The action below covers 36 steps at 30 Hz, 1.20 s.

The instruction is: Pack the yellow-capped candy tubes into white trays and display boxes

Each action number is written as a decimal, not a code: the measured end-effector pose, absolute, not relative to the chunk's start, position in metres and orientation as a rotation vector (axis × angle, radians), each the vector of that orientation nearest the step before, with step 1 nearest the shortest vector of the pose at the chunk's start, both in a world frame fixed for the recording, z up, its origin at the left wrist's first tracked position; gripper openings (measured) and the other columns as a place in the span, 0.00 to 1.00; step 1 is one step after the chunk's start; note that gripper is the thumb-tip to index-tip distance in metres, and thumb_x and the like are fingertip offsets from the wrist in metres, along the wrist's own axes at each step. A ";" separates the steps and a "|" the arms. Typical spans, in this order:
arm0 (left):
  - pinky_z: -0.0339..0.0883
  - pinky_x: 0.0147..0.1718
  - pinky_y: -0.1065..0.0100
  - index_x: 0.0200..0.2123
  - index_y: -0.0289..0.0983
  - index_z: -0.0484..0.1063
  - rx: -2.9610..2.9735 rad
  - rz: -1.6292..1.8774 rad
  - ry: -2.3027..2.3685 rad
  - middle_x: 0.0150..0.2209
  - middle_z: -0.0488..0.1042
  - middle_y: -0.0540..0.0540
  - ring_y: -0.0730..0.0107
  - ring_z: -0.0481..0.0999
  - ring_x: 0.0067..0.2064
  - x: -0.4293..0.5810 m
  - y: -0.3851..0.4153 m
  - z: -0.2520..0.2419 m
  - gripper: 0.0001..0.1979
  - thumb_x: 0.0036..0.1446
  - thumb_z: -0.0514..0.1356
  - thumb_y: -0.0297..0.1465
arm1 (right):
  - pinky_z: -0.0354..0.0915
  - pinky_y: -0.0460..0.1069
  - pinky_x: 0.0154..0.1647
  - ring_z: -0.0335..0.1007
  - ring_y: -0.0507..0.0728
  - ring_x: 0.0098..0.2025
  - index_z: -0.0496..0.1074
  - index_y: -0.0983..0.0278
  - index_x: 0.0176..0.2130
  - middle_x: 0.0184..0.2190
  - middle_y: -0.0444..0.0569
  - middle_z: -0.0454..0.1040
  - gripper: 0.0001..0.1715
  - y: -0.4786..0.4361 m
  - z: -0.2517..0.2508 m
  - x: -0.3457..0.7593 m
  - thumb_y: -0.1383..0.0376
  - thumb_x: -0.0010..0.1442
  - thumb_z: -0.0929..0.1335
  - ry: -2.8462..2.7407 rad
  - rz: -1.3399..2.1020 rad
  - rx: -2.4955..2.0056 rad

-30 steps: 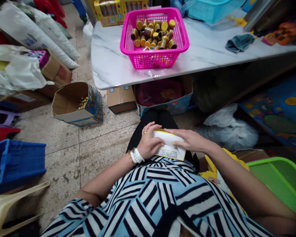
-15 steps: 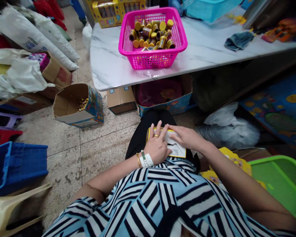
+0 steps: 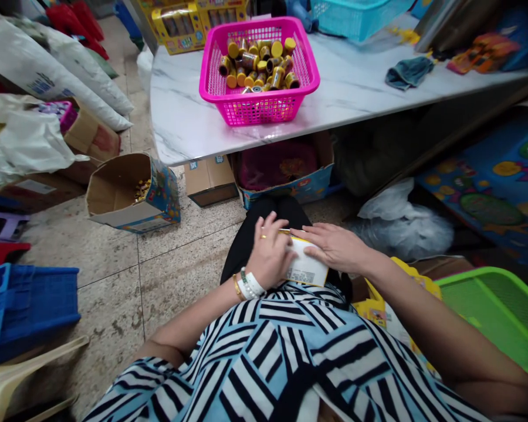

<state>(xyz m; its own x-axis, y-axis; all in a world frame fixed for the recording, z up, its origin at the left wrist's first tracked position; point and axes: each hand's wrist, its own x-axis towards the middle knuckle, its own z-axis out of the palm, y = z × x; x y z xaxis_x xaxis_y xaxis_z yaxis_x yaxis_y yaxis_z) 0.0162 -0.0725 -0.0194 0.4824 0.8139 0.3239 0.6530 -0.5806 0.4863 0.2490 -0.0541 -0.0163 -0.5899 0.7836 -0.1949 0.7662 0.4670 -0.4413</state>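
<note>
Before a white marbled table (image 3: 182, 108) in a crowded room, a white-and-yellow carton (image 3: 307, 272) at the person's lap
On the speckled floor (image 3: 180, 266) stands an open cardboard box (image 3: 166, 196), a brown box (image 3: 212, 179) partly blocking the space underneath; up top, a pink basket (image 3: 264, 101) of yellow-capped tubes (image 3: 259, 67); the left hand (image 3: 269, 255) curls its fingers on the carton's left end, the right hand (image 3: 339, 249) grips the other, thumb on its white face

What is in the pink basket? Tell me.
The pink basket holds a heap of small tubes, many with yellow caps. They hide much of the bottom; what lies lowest can't be made out.
</note>
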 end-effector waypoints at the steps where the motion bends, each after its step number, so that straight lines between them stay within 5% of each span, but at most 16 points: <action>1: 0.45 0.67 0.36 0.43 0.35 0.71 2.365 0.847 1.333 0.59 0.66 0.34 0.45 0.53 0.69 0.012 -0.066 -0.018 0.10 0.59 0.61 0.32 | 0.60 0.64 0.64 0.64 0.63 0.64 0.60 0.48 0.67 0.63 0.43 0.68 0.28 -0.052 -0.016 0.249 0.51 0.70 0.57 -2.641 0.846 -1.369; 4: 0.58 0.63 0.43 0.51 0.34 0.70 2.066 0.914 1.425 0.56 0.70 0.35 0.50 0.66 0.62 -0.002 -0.049 -0.020 0.19 0.59 0.62 0.37 | 0.64 0.59 0.62 0.67 0.59 0.62 0.62 0.48 0.66 0.63 0.39 0.67 0.27 -0.049 -0.018 0.242 0.55 0.71 0.56 -2.527 1.060 -1.291; 9: 0.70 0.54 0.57 0.45 0.36 0.77 1.638 0.687 1.224 0.47 0.79 0.42 0.60 0.78 0.49 -0.011 -0.041 -0.044 0.17 0.63 0.57 0.41 | 0.64 0.60 0.63 0.68 0.60 0.62 0.65 0.54 0.64 0.62 0.46 0.69 0.27 -0.054 -0.033 0.229 0.54 0.70 0.59 -2.381 1.027 -1.361; 15: 0.68 0.57 0.56 0.48 0.38 0.77 1.556 0.757 1.160 0.51 0.78 0.42 0.59 0.76 0.54 -0.004 -0.048 -0.056 0.17 0.57 0.62 0.37 | 0.56 0.63 0.68 0.60 0.63 0.67 0.70 0.55 0.60 0.62 0.51 0.70 0.29 -0.070 -0.048 0.233 0.50 0.64 0.64 -2.003 1.029 -1.534; 18: 0.71 0.54 0.56 0.55 0.38 0.73 1.486 0.843 1.223 0.53 0.77 0.41 0.58 0.77 0.52 -0.003 -0.053 -0.050 0.25 0.54 0.64 0.37 | 0.59 0.62 0.67 0.57 0.65 0.69 0.65 0.53 0.64 0.67 0.51 0.62 0.38 -0.079 -0.054 0.240 0.43 0.60 0.66 -1.601 1.152 -1.572; 21: 0.69 0.57 0.56 0.53 0.40 0.75 1.440 0.840 1.197 0.54 0.77 0.41 0.55 0.77 0.54 -0.005 -0.059 -0.046 0.23 0.54 0.64 0.40 | 0.68 0.61 0.58 0.62 0.65 0.66 0.60 0.50 0.66 0.65 0.50 0.65 0.43 -0.084 -0.070 0.252 0.36 0.59 0.63 -1.038 1.519 -1.567; 26: 0.60 0.65 0.54 0.57 0.46 0.73 1.641 0.998 1.058 0.65 0.66 0.41 0.48 0.65 0.66 -0.014 -0.064 -0.040 0.30 0.51 0.66 0.46 | 0.67 0.60 0.57 0.75 0.68 0.54 0.75 0.52 0.53 0.48 0.50 0.80 0.47 -0.082 -0.078 0.263 0.38 0.37 0.77 -0.957 1.823 -1.096; 32: 0.54 0.68 0.50 0.70 0.51 0.49 1.818 1.338 1.058 0.71 0.52 0.45 0.50 0.54 0.71 -0.011 -0.052 -0.024 0.41 0.58 0.63 0.42 | 0.72 0.60 0.50 0.75 0.69 0.50 0.72 0.55 0.53 0.49 0.53 0.77 0.39 -0.053 0.020 0.281 0.50 0.43 0.78 -1.205 1.285 -1.244; 36: 0.61 0.65 0.52 0.71 0.51 0.47 1.670 1.363 1.191 0.72 0.52 0.44 0.53 0.54 0.71 -0.004 -0.041 -0.048 0.37 0.62 0.59 0.41 | 0.68 0.63 0.57 0.67 0.69 0.57 0.72 0.56 0.50 0.53 0.56 0.70 0.28 0.011 0.091 0.290 0.51 0.52 0.74 -1.430 0.270 -1.360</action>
<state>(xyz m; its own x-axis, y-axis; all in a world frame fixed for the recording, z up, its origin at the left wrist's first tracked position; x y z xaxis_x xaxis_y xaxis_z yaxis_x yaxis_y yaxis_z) -0.0037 -0.0410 -0.0476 0.0395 0.9306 0.3640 0.2356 -0.3627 0.9016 0.2904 0.0105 0.0907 0.2478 0.8145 0.5246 0.5669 0.3172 -0.7603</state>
